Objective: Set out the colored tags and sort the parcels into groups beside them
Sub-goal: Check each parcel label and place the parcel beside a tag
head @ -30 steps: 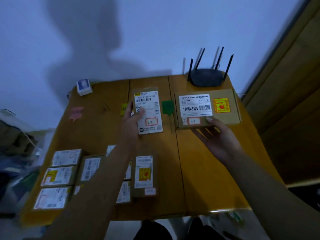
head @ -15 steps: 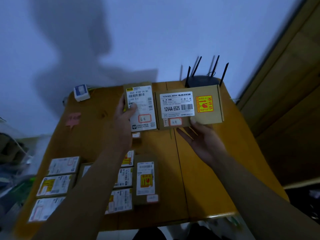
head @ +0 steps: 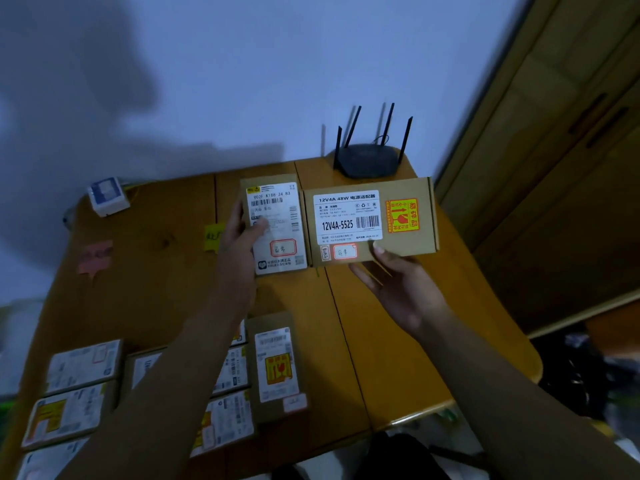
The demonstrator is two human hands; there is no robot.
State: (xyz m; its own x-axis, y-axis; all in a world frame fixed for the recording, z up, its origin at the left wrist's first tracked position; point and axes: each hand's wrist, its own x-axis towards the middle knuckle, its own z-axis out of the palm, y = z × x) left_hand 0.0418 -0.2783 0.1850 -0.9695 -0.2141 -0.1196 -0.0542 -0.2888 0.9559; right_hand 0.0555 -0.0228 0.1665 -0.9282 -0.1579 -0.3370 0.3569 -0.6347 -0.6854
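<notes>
My left hand (head: 239, 233) grips a narrow brown parcel (head: 278, 226) with a white shipping label, held above the far middle of the wooden table (head: 156, 271). My right hand (head: 394, 289) holds a wider cardboard box (head: 408, 237) marked 12V4A-5525 with an orange fragile sticker, its left edge against the narrow parcel. A yellow tag (head: 212, 238) lies just left of my left hand. A pink tag (head: 95, 258) lies near the table's left side. The green tag is hidden behind the held parcels.
Several labelled parcels lie near the front left, among them an upright one (head: 277, 362) with an orange sticker. A black router (head: 369, 161) with antennas stands at the far edge. A small white and blue box (head: 107, 195) sits at the far left corner. A wooden cabinet (head: 554, 168) rises on the right.
Both hands brought the two parcels together, side by side and touching. The right box moved left over the green tag, which is now hidden.
</notes>
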